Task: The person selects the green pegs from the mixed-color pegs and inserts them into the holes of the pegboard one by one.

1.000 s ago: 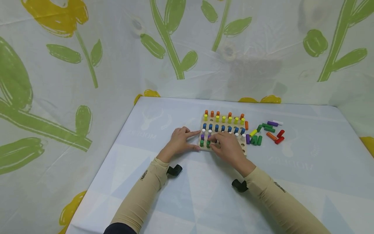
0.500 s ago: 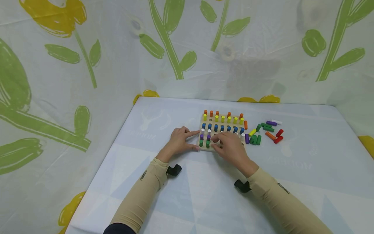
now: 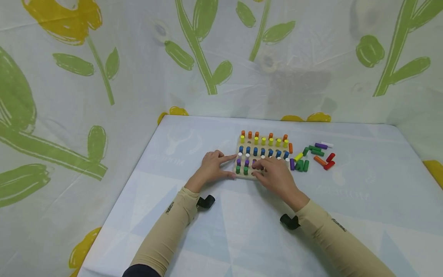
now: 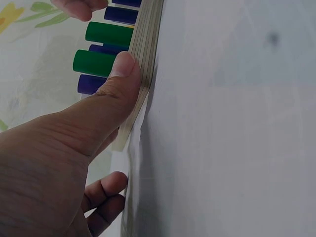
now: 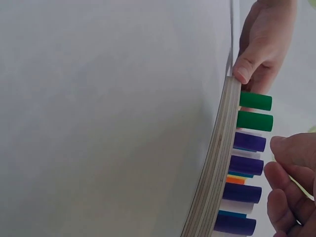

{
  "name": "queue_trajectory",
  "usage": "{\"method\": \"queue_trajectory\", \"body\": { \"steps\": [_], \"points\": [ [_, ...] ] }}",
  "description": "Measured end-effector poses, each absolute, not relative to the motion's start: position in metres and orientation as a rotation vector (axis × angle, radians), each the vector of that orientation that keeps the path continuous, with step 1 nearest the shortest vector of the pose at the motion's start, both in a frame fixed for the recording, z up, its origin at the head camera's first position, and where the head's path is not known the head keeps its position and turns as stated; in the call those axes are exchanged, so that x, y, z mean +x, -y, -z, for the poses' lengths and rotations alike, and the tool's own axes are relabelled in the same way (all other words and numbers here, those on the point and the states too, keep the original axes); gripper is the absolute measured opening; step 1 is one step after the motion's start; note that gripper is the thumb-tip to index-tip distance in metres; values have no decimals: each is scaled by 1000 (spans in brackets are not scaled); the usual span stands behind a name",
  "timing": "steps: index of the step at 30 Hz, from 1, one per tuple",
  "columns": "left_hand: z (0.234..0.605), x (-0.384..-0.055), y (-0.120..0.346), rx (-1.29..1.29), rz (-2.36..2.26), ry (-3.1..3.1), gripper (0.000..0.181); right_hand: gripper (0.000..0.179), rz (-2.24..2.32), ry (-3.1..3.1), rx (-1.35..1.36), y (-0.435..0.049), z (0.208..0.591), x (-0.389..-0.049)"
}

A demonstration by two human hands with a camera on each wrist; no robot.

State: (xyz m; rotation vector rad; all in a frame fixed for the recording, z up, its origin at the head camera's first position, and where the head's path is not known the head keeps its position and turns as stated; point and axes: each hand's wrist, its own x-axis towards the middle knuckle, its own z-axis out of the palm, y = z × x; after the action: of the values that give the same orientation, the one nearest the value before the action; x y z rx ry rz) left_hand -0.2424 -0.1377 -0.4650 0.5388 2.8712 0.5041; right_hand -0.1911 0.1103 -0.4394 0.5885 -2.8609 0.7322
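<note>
A light wooden pegboard (image 3: 263,145) bears rows of coloured pegs. The person's left hand (image 3: 212,167) lies along its left edge, index finger stretched to the side and thumb touching the front corner by the green pegs (image 4: 109,34). The right hand (image 3: 275,173) hovers over the front rows with bent fingers, the fingertips close to a purple peg (image 3: 254,162). In the right wrist view its thumb and fingers stand apart, beside the purple pegs (image 5: 247,165), with no peg visible between them. Part of the board is hidden under this hand.
Loose pegs lie right of the board: a purple one (image 3: 292,164), a yellow one (image 3: 298,157), green ones (image 3: 306,166), red ones (image 3: 329,165) and an orange one (image 3: 320,160). A single orange peg (image 3: 290,148) is at the board's right edge. Flowered curtain (image 3: 249,77) hangs behind the table.
The right hand has shifted slightly right, from the second purple peg to the third, uncovering pegs at the board's left. The left hand keeps its place.
</note>
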Motion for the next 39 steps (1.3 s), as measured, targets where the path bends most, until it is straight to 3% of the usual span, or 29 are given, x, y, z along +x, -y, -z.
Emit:
{"method": "queue_trajectory", "body": {
  "steps": [39],
  "points": [
    [461, -240, 137, 514, -558, -2854, 83, 23, -700, 2852, 515, -139, 439, -188]
  ]
}}
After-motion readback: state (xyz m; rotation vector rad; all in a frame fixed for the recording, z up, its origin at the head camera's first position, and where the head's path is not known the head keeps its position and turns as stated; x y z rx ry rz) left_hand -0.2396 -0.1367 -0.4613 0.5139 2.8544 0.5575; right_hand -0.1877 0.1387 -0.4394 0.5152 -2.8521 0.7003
